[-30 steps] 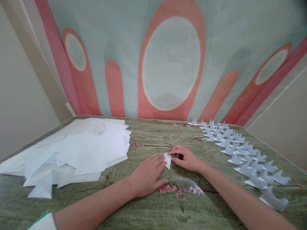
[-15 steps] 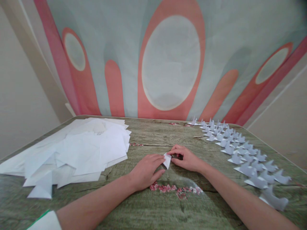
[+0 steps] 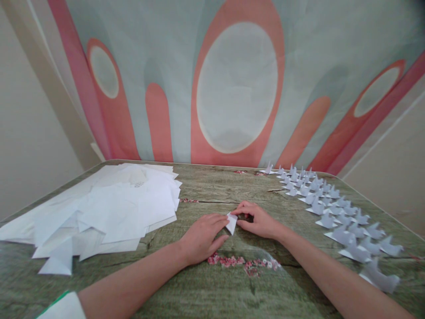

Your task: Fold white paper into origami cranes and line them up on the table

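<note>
Touching hands: bare left hand (image 3: 201, 236) lay open, fingertips on the small white folded paper piece (image 3: 231, 225); bare right hand (image 3: 259, 220) gripped its right corner between thumb and forefinger.
Folded piece: lay between both hands' fingertips.
Left-hand shift: had drawn back since a second earlier, uncovering more pink printed blossoms (image 3: 229, 261) beside its thumb.

Near the centre of the frame, the left hand (image 3: 204, 237) and right hand (image 3: 259, 220) touch a small folded white paper (image 3: 231, 223) on the wood-grain table (image 3: 212, 292). Loose white sheets (image 3: 116, 210) overlap at centre left; origami birds (image 3: 327, 220) (pointed parts upright) stand in rows down the right side. A patterned backdrop (image 3: 237, 88) fills the top.
</note>
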`<state>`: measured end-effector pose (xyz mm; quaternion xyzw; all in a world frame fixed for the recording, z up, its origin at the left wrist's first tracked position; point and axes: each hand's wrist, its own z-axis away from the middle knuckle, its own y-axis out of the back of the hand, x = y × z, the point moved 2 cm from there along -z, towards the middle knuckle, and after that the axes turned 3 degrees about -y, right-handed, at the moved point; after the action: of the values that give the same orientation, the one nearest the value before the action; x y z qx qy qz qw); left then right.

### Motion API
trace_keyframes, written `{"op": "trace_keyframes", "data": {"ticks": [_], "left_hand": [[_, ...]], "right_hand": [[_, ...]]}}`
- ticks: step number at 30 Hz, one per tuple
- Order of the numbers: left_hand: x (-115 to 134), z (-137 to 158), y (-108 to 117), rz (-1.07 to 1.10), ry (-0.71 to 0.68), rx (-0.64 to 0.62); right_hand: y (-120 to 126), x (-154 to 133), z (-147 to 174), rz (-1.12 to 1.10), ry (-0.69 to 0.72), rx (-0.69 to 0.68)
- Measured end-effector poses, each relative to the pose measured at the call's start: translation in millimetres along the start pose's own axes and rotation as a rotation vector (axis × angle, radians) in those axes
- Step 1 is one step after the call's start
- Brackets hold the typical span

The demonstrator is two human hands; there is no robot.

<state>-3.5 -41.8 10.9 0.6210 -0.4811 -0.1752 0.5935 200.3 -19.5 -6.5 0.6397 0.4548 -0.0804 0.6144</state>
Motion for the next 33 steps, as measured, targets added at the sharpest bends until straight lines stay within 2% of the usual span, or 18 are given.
{"op": "trace_keyframes", "data": {"ticks": [10,24,33], "left_hand": [[-1,0,0,0.037,0.016,0.000],[-1,1,1,0.082,0.033,0.027],[-4,-1,0,0.192,0.068,0.110]], "right_hand": [[1,-5,-1,0.014,-0.012,0.009],[-5,-9,-3,0.075,-0.116,0.073],[-8,-8,-2,0.083,-0.140,0.114]]}}
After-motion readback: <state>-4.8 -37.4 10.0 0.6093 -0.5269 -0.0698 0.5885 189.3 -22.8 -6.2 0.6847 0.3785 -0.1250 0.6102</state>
